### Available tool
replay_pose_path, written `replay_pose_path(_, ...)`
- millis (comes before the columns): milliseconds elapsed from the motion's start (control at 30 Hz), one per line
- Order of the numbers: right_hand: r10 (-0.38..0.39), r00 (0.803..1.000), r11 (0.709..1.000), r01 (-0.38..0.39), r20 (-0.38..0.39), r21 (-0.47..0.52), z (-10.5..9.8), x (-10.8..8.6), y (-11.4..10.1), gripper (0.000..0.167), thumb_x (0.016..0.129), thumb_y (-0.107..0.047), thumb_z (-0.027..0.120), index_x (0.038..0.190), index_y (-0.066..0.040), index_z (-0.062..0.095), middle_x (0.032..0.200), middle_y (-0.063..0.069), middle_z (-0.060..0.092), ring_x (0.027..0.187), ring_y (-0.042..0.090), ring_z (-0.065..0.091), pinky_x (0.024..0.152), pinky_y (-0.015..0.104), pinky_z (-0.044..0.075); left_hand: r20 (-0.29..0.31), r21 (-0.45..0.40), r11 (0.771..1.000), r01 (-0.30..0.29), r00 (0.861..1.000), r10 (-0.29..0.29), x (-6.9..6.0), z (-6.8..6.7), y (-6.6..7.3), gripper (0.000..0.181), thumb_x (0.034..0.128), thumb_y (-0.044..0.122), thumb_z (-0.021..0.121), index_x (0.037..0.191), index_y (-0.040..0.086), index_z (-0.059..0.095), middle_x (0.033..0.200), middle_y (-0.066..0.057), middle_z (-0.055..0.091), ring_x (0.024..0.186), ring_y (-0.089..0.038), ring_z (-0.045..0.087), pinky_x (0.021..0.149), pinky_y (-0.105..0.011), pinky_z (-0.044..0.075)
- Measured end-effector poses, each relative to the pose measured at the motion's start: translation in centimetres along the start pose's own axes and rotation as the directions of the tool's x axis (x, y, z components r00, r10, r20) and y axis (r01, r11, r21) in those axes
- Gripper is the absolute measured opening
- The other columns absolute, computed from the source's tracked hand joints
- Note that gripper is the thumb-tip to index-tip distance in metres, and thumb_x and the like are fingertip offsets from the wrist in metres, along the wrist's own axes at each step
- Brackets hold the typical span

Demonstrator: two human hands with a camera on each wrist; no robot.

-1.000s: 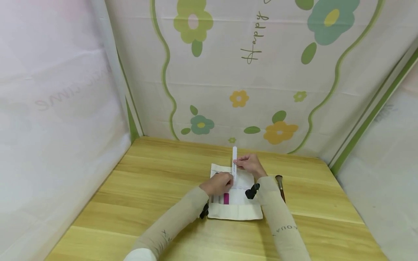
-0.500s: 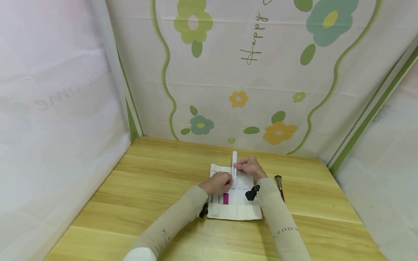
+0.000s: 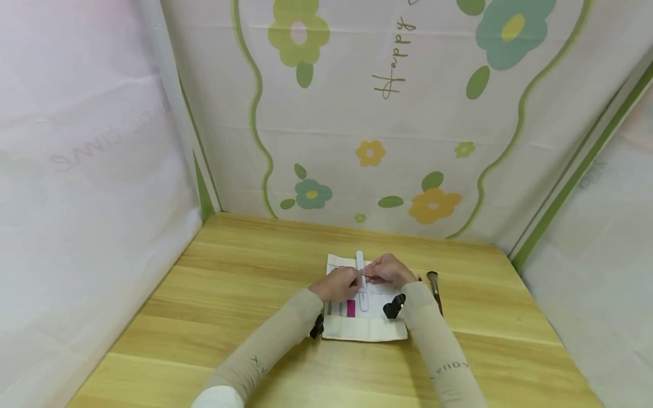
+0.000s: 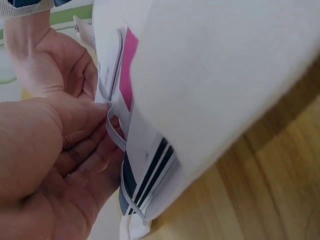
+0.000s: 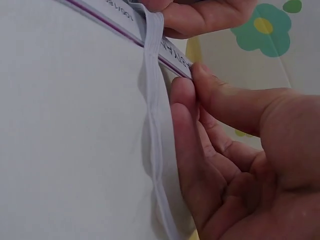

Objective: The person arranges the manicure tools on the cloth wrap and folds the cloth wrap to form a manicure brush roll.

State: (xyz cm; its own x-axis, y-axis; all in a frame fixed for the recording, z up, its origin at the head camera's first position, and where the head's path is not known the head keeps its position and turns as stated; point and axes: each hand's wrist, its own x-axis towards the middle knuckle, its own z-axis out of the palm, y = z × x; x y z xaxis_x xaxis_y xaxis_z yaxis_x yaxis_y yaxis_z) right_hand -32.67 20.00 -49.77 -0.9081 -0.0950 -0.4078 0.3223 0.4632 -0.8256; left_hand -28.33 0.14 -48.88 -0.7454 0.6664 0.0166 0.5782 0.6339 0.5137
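Note:
My right hand pinches a white nail file between thumb and fingertips. The file, marked with 100/180 print, passes beneath a white elastic band on an unfolded cream fabric pouch. My left hand pinches that band between thumb and fingers, lifting it off the cloth beside the file. The near end of the file lies over the pouch's lower half. A magenta piece and slim dark-striped items sit in the pouch to the left of the file.
A makeup brush lies on the wooden table to the right of the pouch. Beside it the tip of another thin item shows, mostly hidden by the right forearm. Flower-printed cloth walls the table at the back and sides.
The nail file has slid toward the body, under the elastic band, so its near end now shows on the pouch's lower half. My right hand moved slightly nearer with it; my left stayed about still.

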Motion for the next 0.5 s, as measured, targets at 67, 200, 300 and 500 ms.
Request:
replay_pose_path(67,0.003,1.0,1.0,-0.002,0.013,-0.029,-0.1,-0.2,-0.1,0.013,0.094,-0.011,0.078,0.099,0.001,0.08,0.077,0.003,0.076,0.065,0.008,0.069,0.063,0.021,0.059,-0.004,0.003,1.0,-0.001,1.0,0.001,0.0,0.0,-0.1,0.013,0.1029,0.006,0.061,0.094,0.006,0.071,0.086,0.002,0.064,0.077,-0.007,0.054,0.076,-0.02,0.047)
replay_pose_path(200,0.01,0.999,0.997,-0.006,0.05,-0.077,-0.4,-0.7,-0.3,0.015,0.094,-0.015,0.08,0.097,0.0,0.08,0.076,0.003,0.077,0.064,0.007,0.069,0.062,0.02,0.058,-0.006,0.022,1.0,-0.011,1.0,0.011,0.1,-0.1,-0.1,0.014,0.1029,0.005,0.06,0.093,0.007,0.071,0.086,0.002,0.065,0.077,-0.007,0.054,0.076,-0.02,0.047)
replay_pose_path(300,0.021,0.997,0.997,-0.016,0.075,-0.075,-0.6,-1.0,-0.3,0.015,0.093,-0.016,0.081,0.096,-0.001,0.08,0.078,0.004,0.078,0.065,0.006,0.069,0.062,0.02,0.058,-0.007,0.018,1.0,-0.015,1.0,0.016,0.0,-0.2,0.0,0.015,0.1027,0.005,0.06,0.091,0.007,0.069,0.084,0.002,0.063,0.075,-0.007,0.053,0.074,-0.02,0.046)
replay_pose_path(500,0.039,0.988,0.994,-0.023,0.149,-0.107,-0.9,-1.7,-0.2,0.011,0.094,-0.014,0.079,0.096,-0.003,0.08,0.083,0.004,0.079,0.067,0.007,0.071,0.063,0.02,0.058,-0.002,-0.004,1.0,-0.011,1.0,0.011,0.0,-0.1,0.1,0.013,0.1018,0.004,0.061,0.094,0.005,0.072,0.084,0.001,0.065,0.075,-0.006,0.054,0.074,-0.019,0.048)
